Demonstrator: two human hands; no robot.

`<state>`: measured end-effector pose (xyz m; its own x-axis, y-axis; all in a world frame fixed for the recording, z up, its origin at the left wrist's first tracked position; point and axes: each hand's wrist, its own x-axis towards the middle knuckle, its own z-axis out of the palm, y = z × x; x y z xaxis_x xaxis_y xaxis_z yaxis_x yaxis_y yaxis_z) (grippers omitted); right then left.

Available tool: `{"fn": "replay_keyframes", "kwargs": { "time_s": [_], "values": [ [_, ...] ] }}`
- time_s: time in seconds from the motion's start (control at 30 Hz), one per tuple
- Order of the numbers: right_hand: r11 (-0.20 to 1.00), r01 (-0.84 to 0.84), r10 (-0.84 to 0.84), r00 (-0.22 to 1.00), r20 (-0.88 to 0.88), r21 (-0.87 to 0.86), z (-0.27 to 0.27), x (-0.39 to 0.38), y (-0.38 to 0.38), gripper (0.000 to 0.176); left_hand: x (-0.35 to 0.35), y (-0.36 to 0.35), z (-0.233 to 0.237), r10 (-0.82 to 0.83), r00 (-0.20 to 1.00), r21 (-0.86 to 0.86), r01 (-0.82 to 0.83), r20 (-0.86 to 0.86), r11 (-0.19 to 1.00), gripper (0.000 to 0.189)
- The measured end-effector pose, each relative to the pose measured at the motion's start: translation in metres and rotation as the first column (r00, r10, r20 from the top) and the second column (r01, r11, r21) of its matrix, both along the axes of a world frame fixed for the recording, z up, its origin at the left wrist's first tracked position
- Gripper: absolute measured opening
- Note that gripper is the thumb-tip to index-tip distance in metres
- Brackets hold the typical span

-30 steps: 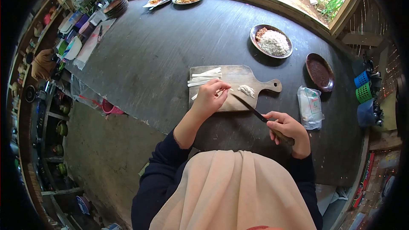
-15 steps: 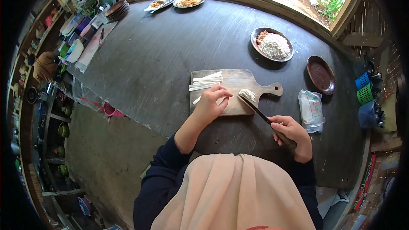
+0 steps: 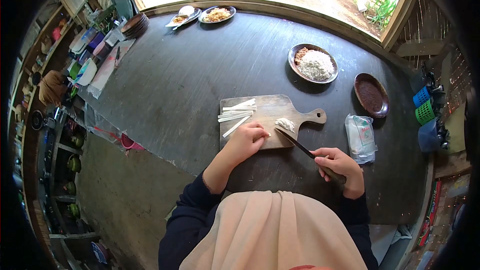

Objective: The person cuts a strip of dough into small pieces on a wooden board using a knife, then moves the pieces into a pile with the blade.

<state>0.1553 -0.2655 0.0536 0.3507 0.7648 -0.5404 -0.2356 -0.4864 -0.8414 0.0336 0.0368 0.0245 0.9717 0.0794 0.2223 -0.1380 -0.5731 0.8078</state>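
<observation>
A wooden cutting board (image 3: 272, 107) with a handle lies on the dark table. Several white sticks (image 3: 236, 115) rest on its left part, and a small pile of chopped white pieces (image 3: 285, 124) is near its right side. My left hand (image 3: 246, 142) is on the board's lower part, fingers curled together over a small white piece (image 3: 268, 135), most of which they hide. In my right hand (image 3: 339, 166) is the handle of a knife (image 3: 300, 146); its dark blade points up and left, with the tip on the board just below the pile.
Beyond the board stands a plate of white shreds (image 3: 317, 65). To the right are a brown oval dish (image 3: 371, 95) and a plastic packet (image 3: 360, 139). Two food plates (image 3: 217, 15) (image 3: 183, 17) sit by the window; stacked plates (image 3: 135, 25) are at the far left.
The view has shifted, so the board and dishes appear slightly lower and further left. My left fingers have drawn closer together and lower on the board. The knife is still in my right hand.
</observation>
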Motion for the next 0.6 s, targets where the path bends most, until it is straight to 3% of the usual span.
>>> {"fn": "replay_keyframes", "kwargs": {
  "time_s": [0.07,0.17,0.47,0.6],
  "values": [
    [0.998,0.070,-0.070,0.997,-0.039,0.003,0.008,-0.002,0.002,0.036,-0.001,0.000,0.003,-0.049,0.999,0.015,0.049,0.007,0.999,0.014],
    [1.000,0.009,-0.009,0.999,-0.040,0.009,0.006,0.000,0.002,0.035,0.000,-0.002,-0.002,-0.054,0.997,0.015,0.053,0.062,0.998,0.012],
    [0.999,0.035,-0.035,0.999,0.019,0.001,0.000,-0.004,0.004,0.036,-0.003,-0.006,-0.001,-0.087,0.995,0.061,0.084,0.056,0.995,0.019],
    [0.999,0.032,-0.031,0.999,-0.025,0.021,0.009,-0.010,0.007,0.036,-0.004,-0.007,0.004,-0.091,0.995,0.077,0.088,0.039,0.993,0.014]
  ]
}}
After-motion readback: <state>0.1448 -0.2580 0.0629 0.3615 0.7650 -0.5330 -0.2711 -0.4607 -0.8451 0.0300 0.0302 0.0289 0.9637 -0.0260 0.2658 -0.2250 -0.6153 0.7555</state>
